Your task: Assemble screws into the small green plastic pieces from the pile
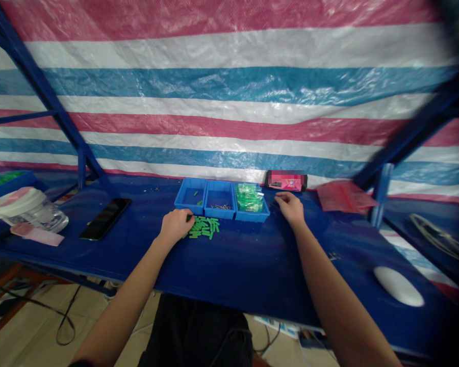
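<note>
Resting the left hand [175, 227] at the left edge of a loose heap of small green plastic strips [204, 228], on the blue tabletop [233, 270] just in front of the left bin [187, 192] and the middle bin [219, 192]. Holding its fingers narrow and curled downward, with a dark patch at the tips; not being able to tell a pinched strip from shadow there. Holding the right hand [291, 208] just beside the right bin [251, 217], with thumb and fingers bent and drawn near one another; showing nothing plain between them, and not being able to tell for certain.

Judging by looks, expecting the strips to be handling as light, fairly stiff and not fragile, perhaps sliding easily on the smooth paint; calling for a fingertip pinch across the narrow middle, clear of neighbouring strips.

Seeing slim, straight shapes in dull green, overlapping at mixed angles. Finding smooth, rigid blue plastic in the bins, thin silvery metal pins [222, 207] jumbled in the middle one, and crinkled, glossy clear bags with green contents [249, 195] crowding the right one. Noticing shiny, wrinkled striped sheeting [229, 81] behind, and limp, translucent red plastic [344, 196] farther right.
</note>
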Available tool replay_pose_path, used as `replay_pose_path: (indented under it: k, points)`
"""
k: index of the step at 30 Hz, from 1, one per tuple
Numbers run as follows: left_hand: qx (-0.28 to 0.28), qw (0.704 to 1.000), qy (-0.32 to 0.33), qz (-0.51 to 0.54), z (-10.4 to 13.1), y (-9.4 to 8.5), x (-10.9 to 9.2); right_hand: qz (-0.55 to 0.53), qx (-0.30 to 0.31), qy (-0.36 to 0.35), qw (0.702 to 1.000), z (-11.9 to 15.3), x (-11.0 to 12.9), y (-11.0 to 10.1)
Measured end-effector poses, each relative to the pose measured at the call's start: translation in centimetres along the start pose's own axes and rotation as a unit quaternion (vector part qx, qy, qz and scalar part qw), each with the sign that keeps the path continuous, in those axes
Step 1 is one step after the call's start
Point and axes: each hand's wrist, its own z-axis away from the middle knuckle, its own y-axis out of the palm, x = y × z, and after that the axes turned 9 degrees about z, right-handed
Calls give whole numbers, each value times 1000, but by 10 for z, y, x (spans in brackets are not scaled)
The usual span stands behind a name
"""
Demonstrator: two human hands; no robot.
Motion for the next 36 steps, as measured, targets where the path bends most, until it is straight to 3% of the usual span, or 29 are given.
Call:
replay_pose_path:
  k: [12,17,20,26,36]
  points:
    - [0,1000,15,15,-1,3,5,-1,-2,-2,1000,1,3,-2]
    - [2,997,73,29,2,0,-1,0,-2,-5,1000,0,2,-1]
    - [-28,993,99,52,4,-2,-3,1,-7,-9,1000,0,2,-1]
    - [-149,982,49,110,5,-4,-1,-3,-4,-5,1000,1,2,-1]
    - [-169,980,-34,96,4,-6,-1,-3,6,5,1000,4,8,-4]
